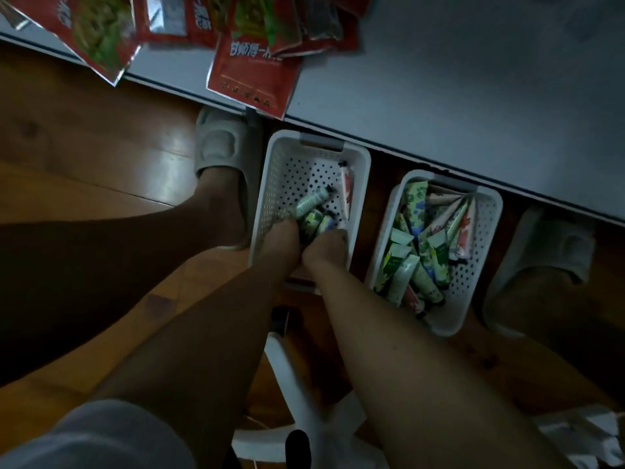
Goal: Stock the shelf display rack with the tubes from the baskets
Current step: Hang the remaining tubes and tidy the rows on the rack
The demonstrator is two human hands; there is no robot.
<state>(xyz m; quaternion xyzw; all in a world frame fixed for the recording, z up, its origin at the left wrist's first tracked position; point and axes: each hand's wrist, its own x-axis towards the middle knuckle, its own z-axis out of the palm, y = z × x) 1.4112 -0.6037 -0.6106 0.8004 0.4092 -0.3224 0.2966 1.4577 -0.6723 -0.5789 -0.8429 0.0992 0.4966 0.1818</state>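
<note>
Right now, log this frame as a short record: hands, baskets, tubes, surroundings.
left hand: in left basket, gripping tubes
right hand: in the same basket, gripping tubes
left basket: nearly emptied, one pink tube by its right wall
right basket: full of tubes
surroundings: wood floor, red packets on grey table above
</note>
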